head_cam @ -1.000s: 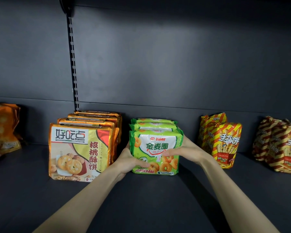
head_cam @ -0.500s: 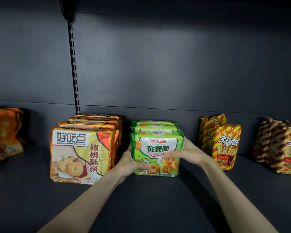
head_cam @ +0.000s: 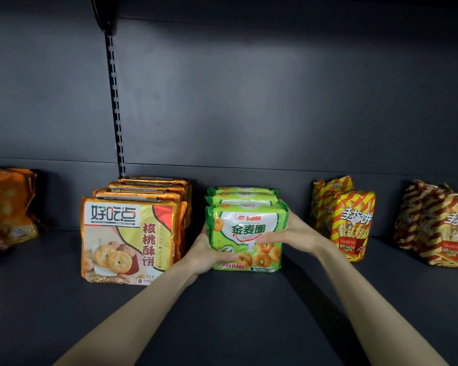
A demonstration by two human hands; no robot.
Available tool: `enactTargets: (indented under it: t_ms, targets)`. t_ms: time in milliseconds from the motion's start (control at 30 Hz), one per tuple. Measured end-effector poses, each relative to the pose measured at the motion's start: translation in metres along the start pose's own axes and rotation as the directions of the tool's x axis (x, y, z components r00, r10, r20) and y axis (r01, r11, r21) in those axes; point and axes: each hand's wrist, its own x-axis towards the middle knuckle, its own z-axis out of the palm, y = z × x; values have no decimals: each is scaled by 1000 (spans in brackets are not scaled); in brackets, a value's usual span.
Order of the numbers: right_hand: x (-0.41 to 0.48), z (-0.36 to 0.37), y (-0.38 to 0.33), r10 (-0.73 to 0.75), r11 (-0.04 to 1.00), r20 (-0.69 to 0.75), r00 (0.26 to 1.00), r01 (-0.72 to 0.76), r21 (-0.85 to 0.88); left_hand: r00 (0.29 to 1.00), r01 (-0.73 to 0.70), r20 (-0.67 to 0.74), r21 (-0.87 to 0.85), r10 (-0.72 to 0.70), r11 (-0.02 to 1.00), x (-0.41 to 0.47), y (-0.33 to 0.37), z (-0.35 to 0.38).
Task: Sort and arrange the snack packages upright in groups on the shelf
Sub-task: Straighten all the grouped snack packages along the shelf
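Green plastic snack packages [head_cam: 245, 228] printed with ring biscuits stand upright in a row of three, front to back, at the middle of the dark grey metal shelf [head_cam: 222, 313]. The left hand [head_cam: 205, 249] grips the row's left edge low down, thumb laid across the front face. The right hand [head_cam: 296, 231] clasps the right edge higher up, thumb stretched along the front and fingers curled round the side. The bottom edge of the front package meets the shelf.

Just to the left, a row of four orange-gold foil cookie packages [head_cam: 127, 233] stands upright. The gap between the two rows is narrow, and the left hand fills it. To the right, two yellow-and-red striped biscuit bags [head_cam: 352, 228] stand well apart from the green row, with the right hand inside that wider gap. Further right are brown-and-cream striped bags [head_cam: 439, 228], cut by the frame edge. At far left, orange crinkled bags [head_cam: 8, 207] lean unevenly.

Bare shelf runs broad in front of all the rows, crossed only by the two forearms. Behind, whether the green row touches the dark back panel [head_cam: 275, 101] cannot be told.
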Motion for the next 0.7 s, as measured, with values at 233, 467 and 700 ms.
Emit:
enactTargets:
  t_ms: [233,467,700]
  targets:
    - [-7,3,-1,70,989,-103,992,-82,-121,989,-3,-145,175,29,985,-17,4,9]
    - [-26,10,-20,95,934,-244,965,-171,-313,967,-26,-224,387,121,922,-44,18,11]
    - [-49,9,-43,44,829,-311,949,-208,-518,919,-95,-271,554,286,827,-70,31,5]
